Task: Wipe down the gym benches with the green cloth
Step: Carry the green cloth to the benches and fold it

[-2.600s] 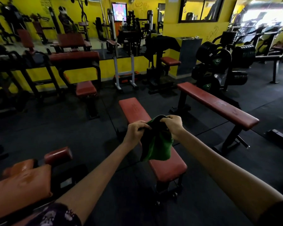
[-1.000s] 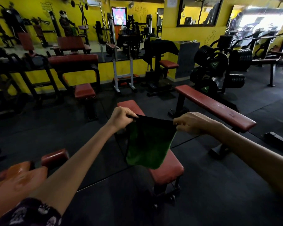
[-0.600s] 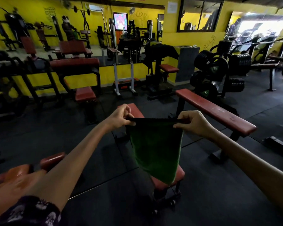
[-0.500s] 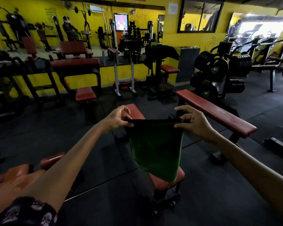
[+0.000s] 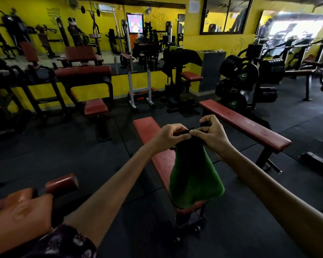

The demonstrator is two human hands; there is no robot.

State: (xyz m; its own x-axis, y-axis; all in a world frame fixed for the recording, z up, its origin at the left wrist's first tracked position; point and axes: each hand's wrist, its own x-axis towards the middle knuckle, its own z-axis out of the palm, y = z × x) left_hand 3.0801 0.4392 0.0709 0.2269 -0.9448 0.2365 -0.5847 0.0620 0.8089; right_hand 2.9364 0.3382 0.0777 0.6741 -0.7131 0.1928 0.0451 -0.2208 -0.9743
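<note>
The green cloth (image 5: 194, 175) hung in front of the middle desk (image 5: 149, 127), hiding most of its near half, and the cloth's top edge was lost under the fingertips of both hands. The orange pad (image 5: 21, 218) ran off the left edge, and the far mirror's reflections were too blurred to read.

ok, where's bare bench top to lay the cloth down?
Both hands pinch the green cloth above the middle bench. Bare top: its far end beyond the hands, and the whole right bench. The middle bench's near end is hidden behind the cloth. Crowded: the weight plate rack behind the right bench.
</note>
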